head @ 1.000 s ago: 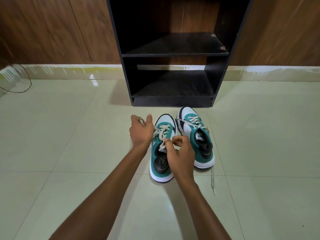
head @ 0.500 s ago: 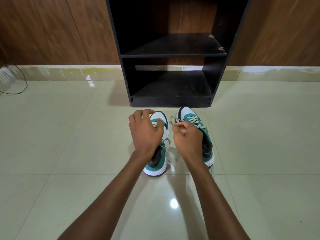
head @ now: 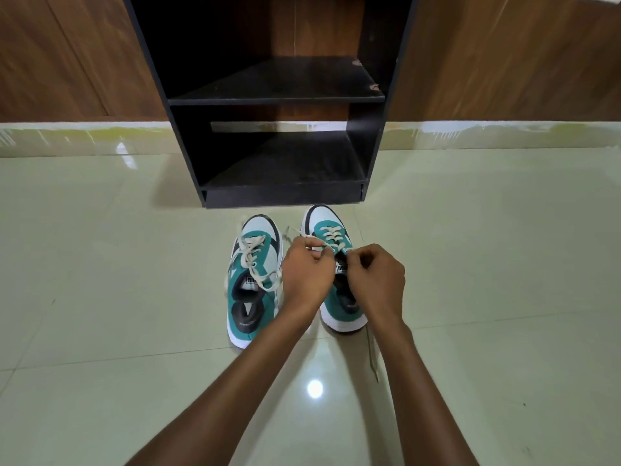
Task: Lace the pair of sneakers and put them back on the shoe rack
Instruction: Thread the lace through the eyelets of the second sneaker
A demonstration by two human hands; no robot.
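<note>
Two teal, white and black sneakers stand side by side on the floor, toes toward the black shoe rack [head: 369,153]. The left sneaker [head: 252,287] lies free, its cream lace crossed loosely with ends draped over the sides. Both hands work over the right sneaker [head: 331,237]. My left hand [head: 304,270] pinches one lace strand at the shoe's left side. My right hand [head: 378,280] pinches the lace near the tongue. A loose lace end [head: 371,351] trails on the floor behind the right sneaker's heel.
The rack has two bare shelves, an upper shelf [head: 279,85] and a lower shelf [head: 285,163], and stands against a wood-panelled wall [head: 504,62]. Glossy pale floor tiles [head: 117,297] spread to both sides of the shoes.
Both hands left the left sneaker and moved right onto the right sneaker's lace. The left sneaker, tilted up half a second ago, rests flat on the floor.
</note>
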